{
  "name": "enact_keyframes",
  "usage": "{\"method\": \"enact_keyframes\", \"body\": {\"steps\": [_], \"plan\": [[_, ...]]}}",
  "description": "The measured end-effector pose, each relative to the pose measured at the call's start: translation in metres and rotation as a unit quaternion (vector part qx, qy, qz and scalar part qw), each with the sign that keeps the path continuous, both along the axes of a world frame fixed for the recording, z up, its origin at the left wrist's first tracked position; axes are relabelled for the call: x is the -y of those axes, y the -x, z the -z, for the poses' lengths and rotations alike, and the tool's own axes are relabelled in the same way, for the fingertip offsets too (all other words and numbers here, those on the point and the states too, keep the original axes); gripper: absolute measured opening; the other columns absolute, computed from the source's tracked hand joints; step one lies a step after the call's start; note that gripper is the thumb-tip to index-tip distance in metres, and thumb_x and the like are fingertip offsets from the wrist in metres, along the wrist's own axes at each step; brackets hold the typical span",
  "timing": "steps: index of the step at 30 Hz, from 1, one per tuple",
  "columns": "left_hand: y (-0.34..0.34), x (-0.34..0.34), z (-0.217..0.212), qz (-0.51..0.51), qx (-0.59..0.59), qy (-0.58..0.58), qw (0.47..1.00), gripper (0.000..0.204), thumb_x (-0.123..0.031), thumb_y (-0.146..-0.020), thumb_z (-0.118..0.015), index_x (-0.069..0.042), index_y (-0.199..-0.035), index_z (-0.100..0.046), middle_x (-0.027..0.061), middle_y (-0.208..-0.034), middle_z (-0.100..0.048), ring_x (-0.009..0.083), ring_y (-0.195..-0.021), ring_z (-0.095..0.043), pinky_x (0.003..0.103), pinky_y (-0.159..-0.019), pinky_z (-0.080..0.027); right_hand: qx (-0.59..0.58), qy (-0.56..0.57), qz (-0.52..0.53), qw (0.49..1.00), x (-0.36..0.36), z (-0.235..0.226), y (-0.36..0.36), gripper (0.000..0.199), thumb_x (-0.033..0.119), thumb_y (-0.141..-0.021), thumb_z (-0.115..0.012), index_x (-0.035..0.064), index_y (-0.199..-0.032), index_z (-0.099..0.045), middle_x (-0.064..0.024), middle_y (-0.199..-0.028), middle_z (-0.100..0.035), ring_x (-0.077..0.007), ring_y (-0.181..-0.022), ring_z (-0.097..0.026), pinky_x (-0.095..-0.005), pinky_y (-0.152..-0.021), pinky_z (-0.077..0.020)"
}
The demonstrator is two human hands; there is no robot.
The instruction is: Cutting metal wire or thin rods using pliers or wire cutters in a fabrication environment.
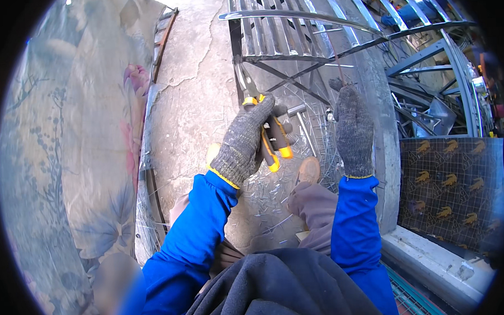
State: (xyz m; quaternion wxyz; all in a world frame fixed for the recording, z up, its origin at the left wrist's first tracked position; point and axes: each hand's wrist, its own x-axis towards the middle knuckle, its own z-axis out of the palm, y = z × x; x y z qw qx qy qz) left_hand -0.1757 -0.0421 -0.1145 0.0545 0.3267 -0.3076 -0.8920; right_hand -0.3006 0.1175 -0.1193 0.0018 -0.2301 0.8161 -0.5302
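My left hand (240, 138), in a grey knit glove with a yellow cuff, is closed around pliers (248, 82) with black and orange-yellow handles. Their jaws point away from me, beside the dark upright edge of a metal barred frame (283, 31); whether they touch it I cannot tell. To the right, my right hand (355, 129) wears a matching glove. Its fingers are closed on a thin brownish rod (336, 57), which sticks up from them toward the bars. Between my hands, a hammer (302, 122) with a shiny metal head lies on the littered floor.
Metal offcuts (262, 204) are scattered around my shoes. A floral cloth (96, 135) hangs or lies along the left. At the right stand a grey metal rack (460, 83) and a dark patterned panel (447, 189). Part of another person in blue (416, 13) shows behind the bars.
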Motion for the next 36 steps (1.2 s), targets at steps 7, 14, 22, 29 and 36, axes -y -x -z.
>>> {"method": "enact_keyframes", "body": {"steps": [7, 14, 22, 29, 36], "plan": [[-0.001, -0.008, -0.006, 0.217, -0.073, 0.047, 0.972, 0.045, -0.016, -0.091, -0.058, -0.002, -0.132, -0.046, 0.0166, -0.116, -0.065, 0.03, -0.096, -0.068, 0.043, -0.08, -0.059, 0.062, 0.064, -0.05, 0.995, 0.006, -0.004, -0.003, 0.024, 0.02, -0.1, -0.052, 0.0016, -0.114, -0.062, -0.0055, -0.083, -0.06, -0.0102, -0.071, -0.057, -0.0276, -0.063, -0.0486], [-0.006, -0.014, 0.003, 0.254, -0.109, -0.012, 0.961, 0.045, -0.012, -0.088, -0.058, 0.002, -0.13, -0.05, 0.0157, -0.119, -0.064, 0.0256, -0.099, -0.067, 0.038, -0.086, -0.056, 0.08, 0.026, -0.05, 0.995, 0.003, -0.008, -0.006, 0.024, 0.021, -0.099, -0.055, 0.0016, -0.111, -0.063, -0.0057, -0.085, -0.061, -0.0106, -0.07, -0.058, -0.0281, -0.062, -0.0482], [-0.005, -0.001, 0.038, 0.265, -0.166, 0.212, 0.926, 0.048, -0.008, -0.084, -0.056, 0.006, -0.129, -0.05, 0.0181, -0.113, -0.066, 0.0272, -0.097, -0.067, 0.036, -0.09, -0.054, 0.066, -0.002, -0.073, 0.995, -0.001, -0.011, -0.005, 0.023, 0.018, -0.097, -0.058, 0.0006, -0.11, -0.064, -0.0086, -0.09, -0.065, -0.0128, -0.074, -0.061, -0.0293, -0.066, -0.0488], [-0.004, -0.004, 0.018, 0.29, -0.145, 0.16, 0.932, 0.047, -0.009, -0.083, -0.055, 0.006, -0.128, -0.051, 0.0189, -0.11, -0.066, 0.0279, -0.096, -0.068, 0.037, -0.088, -0.055, 0.032, -0.003, -0.068, 0.997, -0.003, -0.002, -0.003, 0.022, 0.016, -0.095, -0.061, 0.0002, -0.109, -0.065, -0.0096, -0.094, -0.067, -0.0142, -0.083, -0.063, -0.0297, -0.072, -0.0503], [-0.008, 0.002, 0.037, 0.298, -0.18, 0.262, 0.9, 0.043, -0.009, -0.083, -0.055, 0.006, -0.124, -0.053, 0.0172, -0.103, -0.067, 0.0244, -0.087, -0.068, 0.035, -0.083, -0.057, 0.065, 0.013, -0.088, 0.994, 0.0, -0.007, -0.007, 0.023, 0.016, -0.094, -0.062, 0.0001, -0.111, -0.065, -0.0087, -0.095, -0.068, -0.0116, -0.084, -0.062, -0.0278, -0.073, -0.0501]]}}
